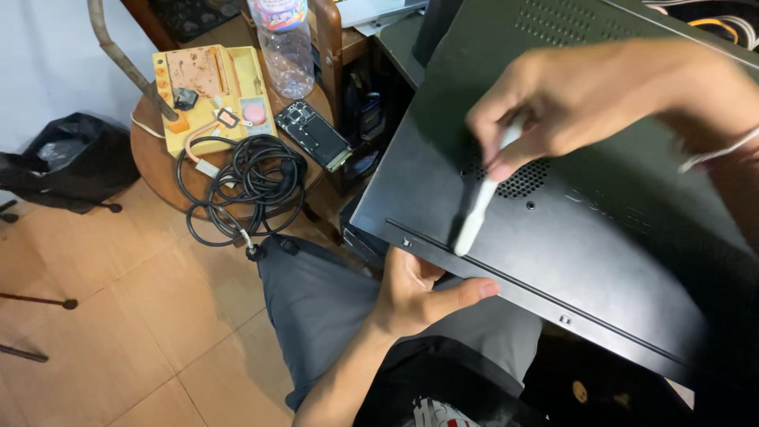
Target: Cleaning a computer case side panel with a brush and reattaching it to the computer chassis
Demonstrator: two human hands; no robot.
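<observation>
Work shown: a person brushed a black metal case (601, 237), which lay tilted across the lap.
Right hand (585, 99): fingers were pinched together on a white-handled brush (478, 209); the handle slanted down to the left, its lower end near the case's front edge.
Left hand (415, 292): it was clamped on the lower edge of the case, thumb stretched out under the rim.
Vent grille (518, 178): a patch of small holes lay on the panel, just beside the right fingertips.
Technique, as a judgement: a firm steadying grip below and light, short strokes along the holes would have served best; heavy pressure risked tipping the case.
Count, hands: two, both the person's own.
Count, brushes: one.
Count, cases: one.
Round wooden stool (154, 162): one, to the left, well apart from the case.
On the stool: one yellow tray (249, 67), one coiled black cable (253, 178), one opened phone (312, 134), one clear plastic bottle (286, 47).
Floor: one black bag (75, 162) lay against the wall.
</observation>
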